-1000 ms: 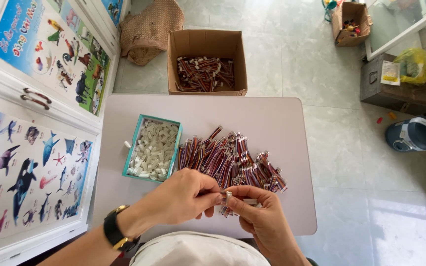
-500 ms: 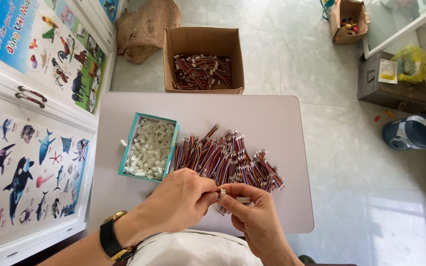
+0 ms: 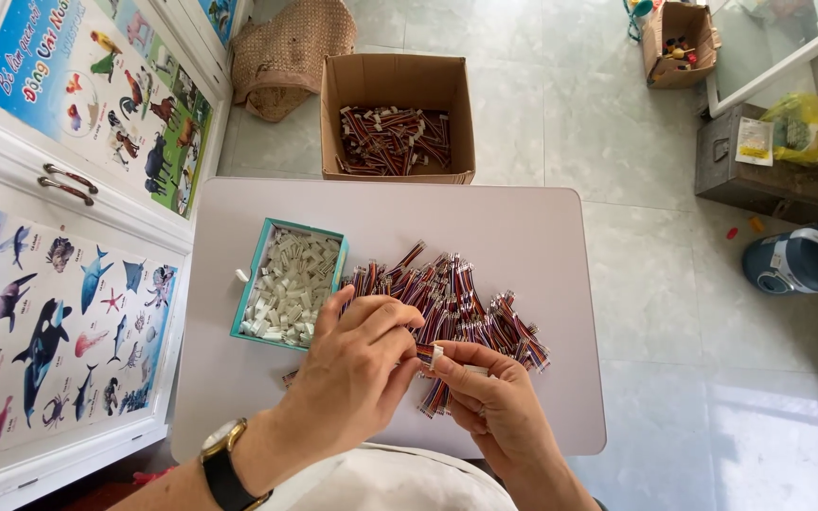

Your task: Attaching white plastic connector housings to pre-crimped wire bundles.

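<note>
Both hands meet at the near edge of the small table (image 3: 523,227). The left hand (image 3: 357,364) has its fingers curled in, pinching one end of a short wire bundle (image 3: 435,397), and the right hand (image 3: 494,402) is closed around a small white connector (image 3: 435,356) right at the left fingertips — the two thumbs almost touch. The bundle's loose end hangs down between the palms.

The risk, as I judge it: the connector is tiny and held only at the fingertips, so a slip could drop it into the pile of wire bundles (image 3: 447,298) just beyond the knuckles, where it would be hard to find. Pushing at an angle could bend a wire end or leave it half seated.

Counting now — one teal tray (image 3: 243,293) of white connectors just beyond the left hand, too many pieces to count. One heap of striped bundles, dozens at least. One open cardboard box (image 3: 397,80) further out on the floor holding more bundles, a second small box (image 3: 679,43) far beyond the right hand. One watch (image 3: 222,464) on the left wrist.
</note>
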